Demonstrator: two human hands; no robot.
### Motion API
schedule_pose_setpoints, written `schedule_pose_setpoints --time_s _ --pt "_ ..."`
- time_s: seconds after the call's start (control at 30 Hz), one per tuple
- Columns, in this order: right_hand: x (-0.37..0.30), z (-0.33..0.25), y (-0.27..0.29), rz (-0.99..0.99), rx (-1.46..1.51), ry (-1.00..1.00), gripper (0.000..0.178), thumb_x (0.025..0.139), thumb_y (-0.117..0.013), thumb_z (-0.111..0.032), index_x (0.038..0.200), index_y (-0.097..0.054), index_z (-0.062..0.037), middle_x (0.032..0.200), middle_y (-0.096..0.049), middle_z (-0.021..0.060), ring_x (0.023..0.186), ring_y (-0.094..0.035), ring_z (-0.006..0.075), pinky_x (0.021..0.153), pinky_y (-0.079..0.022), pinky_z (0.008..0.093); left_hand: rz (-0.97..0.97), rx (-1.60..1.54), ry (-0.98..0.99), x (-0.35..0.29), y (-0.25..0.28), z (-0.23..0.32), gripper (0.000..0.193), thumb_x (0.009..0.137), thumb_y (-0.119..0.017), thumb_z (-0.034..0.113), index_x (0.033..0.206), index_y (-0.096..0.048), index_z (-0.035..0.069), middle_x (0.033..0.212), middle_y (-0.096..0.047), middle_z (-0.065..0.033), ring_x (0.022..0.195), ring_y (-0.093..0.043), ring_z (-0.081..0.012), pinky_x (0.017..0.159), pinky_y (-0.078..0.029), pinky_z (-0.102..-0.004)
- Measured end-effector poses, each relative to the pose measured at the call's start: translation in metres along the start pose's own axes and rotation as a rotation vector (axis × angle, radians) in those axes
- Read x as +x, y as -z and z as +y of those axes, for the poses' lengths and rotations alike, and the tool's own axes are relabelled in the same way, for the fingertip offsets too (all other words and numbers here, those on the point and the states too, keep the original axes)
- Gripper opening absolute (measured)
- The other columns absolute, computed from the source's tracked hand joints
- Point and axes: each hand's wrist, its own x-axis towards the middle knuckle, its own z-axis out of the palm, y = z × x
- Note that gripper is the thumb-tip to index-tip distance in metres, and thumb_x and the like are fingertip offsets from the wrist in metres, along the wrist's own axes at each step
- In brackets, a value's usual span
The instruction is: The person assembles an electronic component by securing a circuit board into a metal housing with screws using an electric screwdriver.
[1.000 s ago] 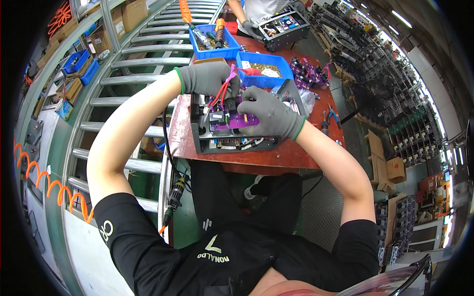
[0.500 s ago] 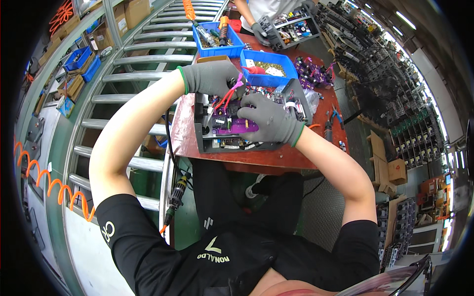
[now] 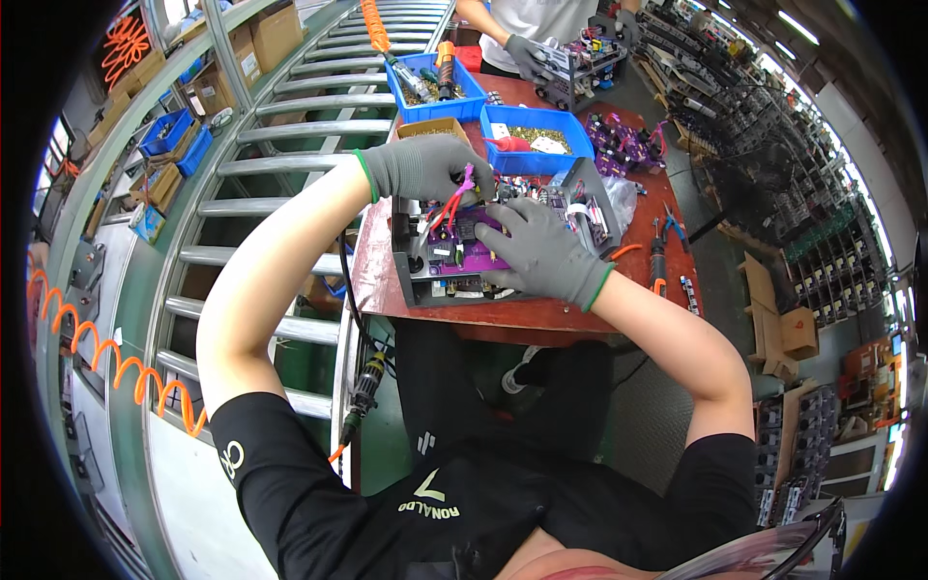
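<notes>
Blue plastic bins (image 3: 535, 164) stand toward the worktop's (image 3: 379, 275) far edge, just beyond an open grey metal chassis (image 3: 403, 271) at the near left corner; crumpled clear plastic (image 3: 620, 201) sits beside, pliers (image 3: 679, 233) by the right edge. Red wires (image 3: 449, 212) partly cover the curled left hand (image 3: 435, 172), its grip too hidden to tell. The right hand (image 3: 546, 249) spreads loosely over the purple board (image 3: 474, 257) inside

A metal roller conveyor (image 3: 280, 165) flanks a red workbench (image 3: 375, 275) in an electronics assembly workshop, where an open chassis of circuitry (image 3: 456, 258) sits by the near edge, blue parts bins (image 3: 546, 164) behind it, dark electronic units (image 3: 810, 275) massed at right.
</notes>
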Motion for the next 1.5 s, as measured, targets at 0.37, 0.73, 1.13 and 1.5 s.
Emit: schedule_pose_setpoints --time_s 0.37,0.73,1.13,1.5 --pt "-0.006 -0.002 -0.001 0.01 0.103 -0.008 0.058 0.071 -0.08 -0.043 0.114 -0.063 -0.0079 0.11 -0.058 0.0122 0.109 -0.054 0.0345 0.097 -0.046 0.0483 -0.164 0.336 0.056 0.011 0.001 0.012 0.02 0.084 -0.073 0.025 0.097 -0.074 0.01 0.099 -0.071 -0.0104 0.103 -0.059 -0.0285 0.093 -0.047 -0.0391" --pt "-0.006 0.007 0.012 -0.154 0.051 -0.246 0.072 0.069 -0.079 -0.049 0.122 -0.058 -0.0045 0.115 -0.059 0.0147 0.113 -0.055 0.034 0.101 -0.045 0.0477 0.043 0.316 -0.023 0.004 -0.006 0.004 0.012 0.084 -0.073 0.017 0.09 -0.07 0.007 0.084 -0.069 -0.0136 0.083 -0.066 -0.0339 0.082 -0.053 -0.0407" --pt "-0.008 0.01 0.014 -0.195 0.013 -0.094 0.058 0.077 -0.074 -0.047 0.114 -0.06 -0.0043 0.107 -0.063 0.0143 0.108 -0.058 0.0305 0.094 -0.047 0.0442 0.069 0.434 -0.008 0.004 -0.011 0.01 0.011 0.081 -0.07 0.015 0.091 -0.07 0.012 0.087 -0.065 -0.0136 0.087 -0.066 -0.0347 0.079 -0.052 -0.0447" --pt "-0.003 -0.057 -0.013 0.106 0.174 -0.233 0.049 0.087 -0.066 -0.032 0.133 -0.057 -0.0156 0.129 -0.054 0.0133 0.119 -0.05 0.0341 0.095 -0.045 0.0495 0.088 0.374 -0.056 0.005 -0.01 -0.004 0.01 0.078 -0.073 0.011 0.088 -0.069 0.008 0.088 -0.067 -0.0148 0.09 -0.065 -0.0353 0.086 -0.051 -0.0434"
